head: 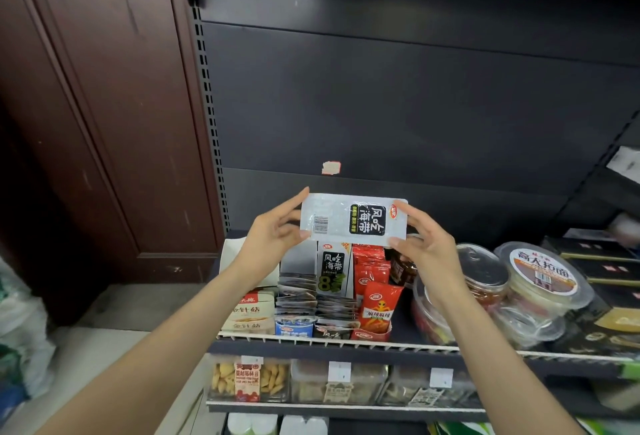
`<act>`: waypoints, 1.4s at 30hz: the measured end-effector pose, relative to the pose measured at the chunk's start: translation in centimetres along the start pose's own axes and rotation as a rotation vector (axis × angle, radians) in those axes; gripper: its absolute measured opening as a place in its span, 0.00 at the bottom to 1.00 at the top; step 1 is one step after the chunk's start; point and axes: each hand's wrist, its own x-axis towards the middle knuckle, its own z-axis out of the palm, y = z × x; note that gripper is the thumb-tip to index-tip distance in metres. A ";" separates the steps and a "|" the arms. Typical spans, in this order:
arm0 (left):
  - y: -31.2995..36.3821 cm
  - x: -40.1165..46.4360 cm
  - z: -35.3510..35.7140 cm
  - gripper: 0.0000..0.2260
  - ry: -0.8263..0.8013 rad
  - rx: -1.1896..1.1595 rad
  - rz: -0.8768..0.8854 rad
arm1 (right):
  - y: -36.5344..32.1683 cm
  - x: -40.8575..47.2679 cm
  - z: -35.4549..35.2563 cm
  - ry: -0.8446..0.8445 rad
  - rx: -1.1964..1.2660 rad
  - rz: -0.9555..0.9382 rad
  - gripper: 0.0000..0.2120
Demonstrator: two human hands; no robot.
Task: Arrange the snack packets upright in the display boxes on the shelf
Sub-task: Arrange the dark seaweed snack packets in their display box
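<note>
Holding a white snack packet (351, 219) up in the air, sideways, above the display boxes (334, 291) on the shelf (332, 343). Left hand (273, 232) pinched shut on the barcode end, right hand (420, 244) pinched shut on the other end, thumb below and fingers on top. Looked light, flat and bendy, with a shiny, slippery skin, so likely easy to drop or crease. Best held by the short sealed edges, not squeezed in the soft middle. Needed a turn so the writing stood straight up. Probably belonged in the black-and-white box (330, 270) with the same writing, just left of the red packets (375, 291). Packets in that box looked tipped over.
</note>
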 end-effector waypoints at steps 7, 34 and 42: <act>-0.9 0.7 -0.3 0.24 -0.047 -0.180 -0.215 | 0.0 0.2 -0.1 -0.008 0.041 0.010 0.18; -7.5 5.2 -1.7 0.44 -0.554 1.168 -0.142 | 5.2 6.5 3.7 -0.123 -0.959 -0.187 0.11; -7.9 6.3 -2.0 0.45 -0.663 1.234 -0.132 | 8.6 8.4 6.0 -0.194 -1.115 -0.114 0.10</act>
